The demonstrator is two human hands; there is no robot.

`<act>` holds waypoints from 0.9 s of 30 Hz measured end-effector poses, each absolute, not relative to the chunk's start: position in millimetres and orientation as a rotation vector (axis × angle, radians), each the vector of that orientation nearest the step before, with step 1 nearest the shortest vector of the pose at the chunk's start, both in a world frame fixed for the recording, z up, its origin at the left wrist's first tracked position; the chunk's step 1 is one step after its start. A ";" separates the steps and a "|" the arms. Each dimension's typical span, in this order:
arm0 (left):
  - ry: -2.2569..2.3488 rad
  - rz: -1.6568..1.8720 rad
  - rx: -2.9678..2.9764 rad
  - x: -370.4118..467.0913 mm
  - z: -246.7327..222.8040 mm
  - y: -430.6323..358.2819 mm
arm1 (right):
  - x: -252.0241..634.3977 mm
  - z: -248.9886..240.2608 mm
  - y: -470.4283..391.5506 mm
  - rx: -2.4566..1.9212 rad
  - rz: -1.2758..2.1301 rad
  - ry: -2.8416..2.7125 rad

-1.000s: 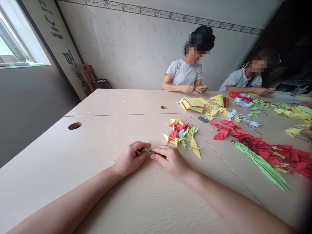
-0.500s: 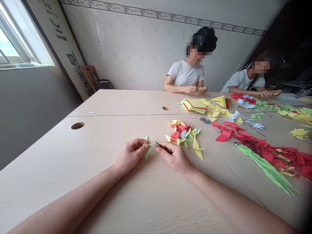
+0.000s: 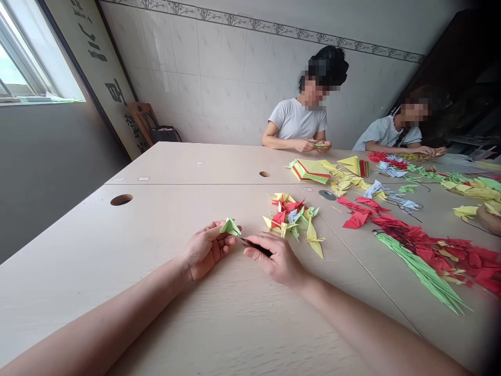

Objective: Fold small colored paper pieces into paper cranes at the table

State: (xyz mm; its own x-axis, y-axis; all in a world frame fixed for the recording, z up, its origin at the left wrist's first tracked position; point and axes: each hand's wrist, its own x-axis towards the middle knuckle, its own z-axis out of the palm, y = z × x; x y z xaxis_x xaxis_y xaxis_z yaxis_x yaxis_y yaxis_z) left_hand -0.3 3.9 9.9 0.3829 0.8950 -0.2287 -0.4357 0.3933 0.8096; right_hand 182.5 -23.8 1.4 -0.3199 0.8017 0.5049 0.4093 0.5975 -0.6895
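A small green folded paper piece [image 3: 230, 227] rests on the fingers of my left hand [image 3: 204, 250], which is turned partly palm up with its fingers loosely curled around the piece. My right hand [image 3: 276, 257] grips a dark, thin pointed tool [image 3: 257, 246], its tip just right of my left fingertips. Beyond my right hand lies a pile of folded paper cranes [image 3: 289, 215] in red, yellow, green and pale blue. One yellow crane [image 3: 314, 241] sits at the pile's right edge.
Stacked coloured paper [image 3: 311, 171] lies farther back. Red cranes [image 3: 415, 235] and a green paper bundle [image 3: 422, 269] spread to the right. Two people [image 3: 295, 122] sit across the table, handling paper. The tabletop has a round hole [image 3: 121, 200] at left.
The green piece has turned from a tall upright shape to a wider, spread one. My left hand has rolled more palm up, and my right hand has shifted slightly left and down.
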 end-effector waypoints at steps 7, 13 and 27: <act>0.810 0.905 0.740 0.6 16.0 2.0 | 182.6 2.3 -21.6 -1.036 0.617 -1.903; 0.813 0.899 0.825 4.1 13.1 -0.2 | 182.6 2.8 -20.8 -1.022 0.590 -1.938; 0.853 0.884 0.965 7.5 12.3 -5.6 | 181.7 0.9 -19.4 -0.965 0.572 -1.979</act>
State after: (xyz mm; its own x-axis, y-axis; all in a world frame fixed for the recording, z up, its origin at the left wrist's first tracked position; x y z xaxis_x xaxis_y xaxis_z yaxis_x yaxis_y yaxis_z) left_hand 7.5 -5.6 12.3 0.3870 0.9003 -0.1991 -0.2319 0.3041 0.9240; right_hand 181.7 -19.4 0.9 -0.3506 0.7996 0.4876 0.4164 0.5995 -0.6836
